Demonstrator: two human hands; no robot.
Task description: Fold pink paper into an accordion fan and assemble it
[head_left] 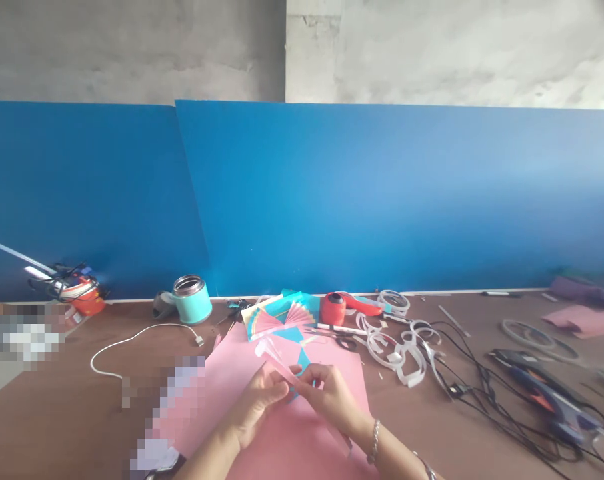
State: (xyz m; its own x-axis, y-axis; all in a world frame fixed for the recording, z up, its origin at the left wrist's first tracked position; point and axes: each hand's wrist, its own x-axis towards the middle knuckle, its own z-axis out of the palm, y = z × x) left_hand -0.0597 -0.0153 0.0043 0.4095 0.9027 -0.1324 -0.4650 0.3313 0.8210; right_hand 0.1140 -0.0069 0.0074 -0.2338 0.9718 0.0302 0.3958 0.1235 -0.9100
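Note:
A narrow folded strip of pink paper (pixel 282 368) is pinched between the fingers of both hands, its pale, shiny-looking end pointing up and away. My left hand (pixel 262 402) is closed on the strip's left side, thumb bent over it. My right hand (pixel 331 398) grips it from the right between thumb and curled fingers, and a bracelet circles that wrist. Below them spreads a large pink paper sheet (pixel 232 393). Blue paper pieces (pixel 302 360) show between and just beyond the hands. Farther off lie pleated pink paper fans (pixel 267 323).
Behind the sheet stand a teal metal-rimmed container (pixel 192 303) and a red round object (pixel 333 311). Loops of white strip (pixel 407 360) lie to the right, near black cables and a blue-black glue gun (pixel 547 397). A white USB cable (pixel 147 328) curves at left. A blue partition (pixel 382 200) closes the back.

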